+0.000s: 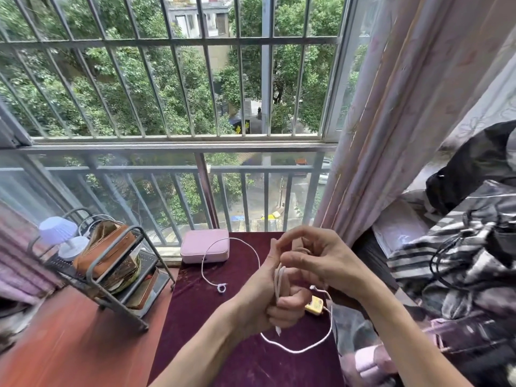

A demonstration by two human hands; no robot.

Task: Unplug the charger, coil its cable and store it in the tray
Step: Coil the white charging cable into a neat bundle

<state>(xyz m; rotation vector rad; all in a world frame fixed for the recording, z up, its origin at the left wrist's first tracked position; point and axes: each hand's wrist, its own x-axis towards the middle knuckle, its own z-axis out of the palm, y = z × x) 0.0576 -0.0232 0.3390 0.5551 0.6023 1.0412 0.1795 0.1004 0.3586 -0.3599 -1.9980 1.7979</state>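
Above the dark red tablecloth (217,344), my left hand (276,286) holds several loops of white charger cable (279,277) wound around its fingers. My right hand (315,261) is right beside it, pinching the cable near the loops. A loose length of the cable (300,349) hangs down and curves over the cloth. The yellow charger block (315,305) lies just right of my left hand, with the cable leading to it. A second white cable (208,275) trails from the pink box (205,245) across the cloth.
A grey metal rack (117,277) with a brown pouch and books stands at the left on the wooden table. A small white lamp (62,236) sits on it. Clothes and black cords are piled at the right. A window with bars is behind.
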